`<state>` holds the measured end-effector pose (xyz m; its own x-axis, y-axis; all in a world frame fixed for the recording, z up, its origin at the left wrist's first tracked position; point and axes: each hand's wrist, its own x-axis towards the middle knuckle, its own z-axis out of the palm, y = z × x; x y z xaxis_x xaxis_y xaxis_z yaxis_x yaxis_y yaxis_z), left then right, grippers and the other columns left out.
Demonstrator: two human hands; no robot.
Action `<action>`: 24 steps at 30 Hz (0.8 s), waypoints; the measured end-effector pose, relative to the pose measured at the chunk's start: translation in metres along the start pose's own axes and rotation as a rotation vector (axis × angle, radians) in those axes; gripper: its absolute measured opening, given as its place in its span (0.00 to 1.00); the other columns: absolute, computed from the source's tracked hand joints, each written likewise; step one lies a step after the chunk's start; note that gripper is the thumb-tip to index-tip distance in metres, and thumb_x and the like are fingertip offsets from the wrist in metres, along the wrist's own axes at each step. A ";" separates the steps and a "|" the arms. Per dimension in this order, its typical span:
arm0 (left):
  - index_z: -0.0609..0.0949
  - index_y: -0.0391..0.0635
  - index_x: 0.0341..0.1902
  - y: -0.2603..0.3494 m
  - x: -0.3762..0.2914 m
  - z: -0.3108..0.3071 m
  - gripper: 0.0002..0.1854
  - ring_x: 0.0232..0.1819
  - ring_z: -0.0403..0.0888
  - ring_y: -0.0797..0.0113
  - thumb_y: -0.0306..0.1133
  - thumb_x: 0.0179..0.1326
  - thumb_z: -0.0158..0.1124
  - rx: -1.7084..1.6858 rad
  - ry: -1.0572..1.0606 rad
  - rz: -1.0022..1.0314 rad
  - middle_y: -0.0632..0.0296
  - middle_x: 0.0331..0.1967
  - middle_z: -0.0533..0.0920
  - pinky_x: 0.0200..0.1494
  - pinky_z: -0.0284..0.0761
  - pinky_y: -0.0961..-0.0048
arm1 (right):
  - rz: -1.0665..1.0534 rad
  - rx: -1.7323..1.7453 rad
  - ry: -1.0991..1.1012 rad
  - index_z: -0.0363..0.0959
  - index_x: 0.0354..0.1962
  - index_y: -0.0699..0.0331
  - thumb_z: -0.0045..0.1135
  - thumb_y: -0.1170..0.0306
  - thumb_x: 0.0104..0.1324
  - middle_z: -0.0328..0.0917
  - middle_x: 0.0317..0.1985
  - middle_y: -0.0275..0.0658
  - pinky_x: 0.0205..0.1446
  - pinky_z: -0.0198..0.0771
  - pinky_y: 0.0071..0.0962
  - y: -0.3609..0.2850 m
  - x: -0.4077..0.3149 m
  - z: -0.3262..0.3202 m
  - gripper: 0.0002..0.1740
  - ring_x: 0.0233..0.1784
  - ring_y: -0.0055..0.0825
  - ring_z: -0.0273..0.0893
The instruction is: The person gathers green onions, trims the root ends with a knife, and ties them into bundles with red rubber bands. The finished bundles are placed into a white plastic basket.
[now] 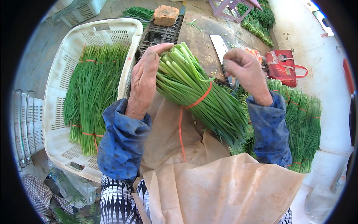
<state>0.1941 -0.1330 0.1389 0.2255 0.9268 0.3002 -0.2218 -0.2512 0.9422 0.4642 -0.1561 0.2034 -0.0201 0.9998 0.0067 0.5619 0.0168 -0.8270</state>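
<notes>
A thick bundle of garlic chives (201, 98) lies slanted over my lap, its pale cut stems up and left. One orange tie circles its middle, and a loose tail (181, 134) hangs over the brown apron (218, 187). My left hand (144, 75) cups the stem ends, palm against them and fingers reaching round the far side. To the right, apart from the bundle, my right hand (243, 70) is raised with its fingers curled in; nothing shows in it. Just past those fingers, a wide-bladed knife (219, 50) lies on a worn wooden board (193, 39).
On the left, a white plastic crate (53, 112) holds tied chive bundles (93, 98). More bundles (302, 126) lie at right near a red bag (282, 67). A brick (165, 15) sits on a black crate (160, 33). Beyond stands a purple stool (237, 18).
</notes>
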 end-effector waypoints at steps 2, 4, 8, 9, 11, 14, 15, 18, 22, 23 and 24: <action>0.77 0.37 0.62 0.001 -0.001 0.000 0.31 0.58 0.74 0.69 0.52 0.81 0.36 -0.004 -0.003 -0.008 0.57 0.56 0.79 0.65 0.67 0.71 | -0.113 0.089 -0.038 0.79 0.37 0.69 0.61 0.74 0.63 0.81 0.26 0.40 0.34 0.71 0.24 -0.023 -0.008 0.020 0.06 0.27 0.23 0.77; 0.76 0.37 0.63 0.001 -0.002 0.000 0.31 0.60 0.73 0.68 0.54 0.81 0.37 0.017 0.023 -0.011 0.56 0.58 0.78 0.66 0.66 0.70 | -0.258 0.021 0.004 0.80 0.39 0.67 0.63 0.75 0.62 0.80 0.28 0.40 0.34 0.72 0.25 -0.039 -0.014 0.032 0.08 0.29 0.27 0.78; 0.71 0.38 0.66 0.002 -0.009 0.000 0.27 0.61 0.70 0.66 0.49 0.78 0.47 0.020 0.115 0.075 0.57 0.58 0.76 0.66 0.66 0.69 | -0.692 -0.178 0.067 0.81 0.43 0.66 0.67 0.79 0.59 0.79 0.34 0.35 0.35 0.72 0.21 -0.058 -0.018 0.050 0.13 0.32 0.22 0.77; 0.72 0.34 0.64 0.002 -0.011 0.000 0.27 0.63 0.72 0.64 0.47 0.77 0.45 0.032 0.105 0.021 0.53 0.60 0.77 0.68 0.66 0.66 | -0.781 -0.196 0.059 0.82 0.43 0.63 0.69 0.82 0.52 0.75 0.33 0.37 0.33 0.71 0.25 -0.060 -0.016 0.056 0.18 0.32 0.29 0.76; 0.71 0.37 0.65 0.001 -0.013 0.000 0.23 0.60 0.72 0.69 0.43 0.78 0.47 -0.034 0.062 0.018 0.56 0.58 0.76 0.65 0.67 0.70 | -0.876 -0.346 0.059 0.82 0.42 0.61 0.68 0.81 0.51 0.74 0.32 0.36 0.31 0.71 0.27 -0.065 -0.010 0.067 0.19 0.31 0.31 0.76; 0.72 0.38 0.64 -0.001 -0.015 -0.001 0.23 0.58 0.72 0.71 0.45 0.79 0.47 -0.121 0.078 0.013 0.58 0.55 0.76 0.63 0.67 0.73 | -0.987 -0.493 0.049 0.83 0.40 0.57 0.66 0.78 0.49 0.70 0.30 0.35 0.29 0.70 0.30 -0.069 -0.002 0.075 0.18 0.30 0.31 0.75; 0.72 0.38 0.64 -0.003 -0.015 -0.001 0.24 0.58 0.72 0.71 0.46 0.79 0.47 -0.108 0.086 0.014 0.58 0.55 0.77 0.63 0.67 0.73 | -1.011 -0.522 0.027 0.83 0.39 0.57 0.66 0.77 0.49 0.70 0.30 0.35 0.29 0.70 0.30 -0.069 0.000 0.075 0.17 0.30 0.31 0.75; 0.73 0.39 0.63 -0.005 -0.015 -0.002 0.28 0.57 0.72 0.71 0.53 0.79 0.44 -0.042 0.097 0.025 0.59 0.54 0.77 0.62 0.68 0.73 | -1.084 -0.561 -0.032 0.80 0.37 0.60 0.64 0.74 0.49 0.68 0.30 0.36 0.29 0.70 0.31 -0.067 0.009 0.076 0.14 0.28 0.32 0.75; 0.74 0.38 0.63 -0.006 -0.015 -0.002 0.30 0.57 0.72 0.71 0.54 0.79 0.42 -0.018 0.072 0.019 0.59 0.54 0.76 0.62 0.68 0.73 | -1.145 -0.558 0.012 0.73 0.32 0.63 0.63 0.75 0.51 0.68 0.31 0.39 0.29 0.71 0.33 -0.066 0.018 0.084 0.10 0.28 0.36 0.75; 0.73 0.38 0.63 -0.005 -0.016 -0.002 0.29 0.57 0.72 0.71 0.53 0.80 0.42 -0.034 0.075 0.027 0.59 0.54 0.76 0.62 0.68 0.73 | -1.139 -0.564 0.017 0.73 0.31 0.63 0.62 0.75 0.51 0.68 0.31 0.39 0.29 0.71 0.33 -0.068 0.020 0.087 0.09 0.28 0.36 0.76; 0.73 0.37 0.64 -0.005 -0.016 -0.001 0.28 0.57 0.72 0.71 0.52 0.80 0.41 -0.047 0.076 0.036 0.59 0.54 0.76 0.62 0.68 0.73 | -1.148 -0.566 0.017 0.72 0.30 0.62 0.62 0.75 0.52 0.69 0.31 0.39 0.29 0.71 0.33 -0.070 0.023 0.091 0.08 0.29 0.36 0.76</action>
<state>0.1904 -0.1458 0.1290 0.1439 0.9364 0.3201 -0.2734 -0.2732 0.9223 0.3495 -0.1350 0.2102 -0.7175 0.4077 0.5647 0.5011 0.8653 0.0120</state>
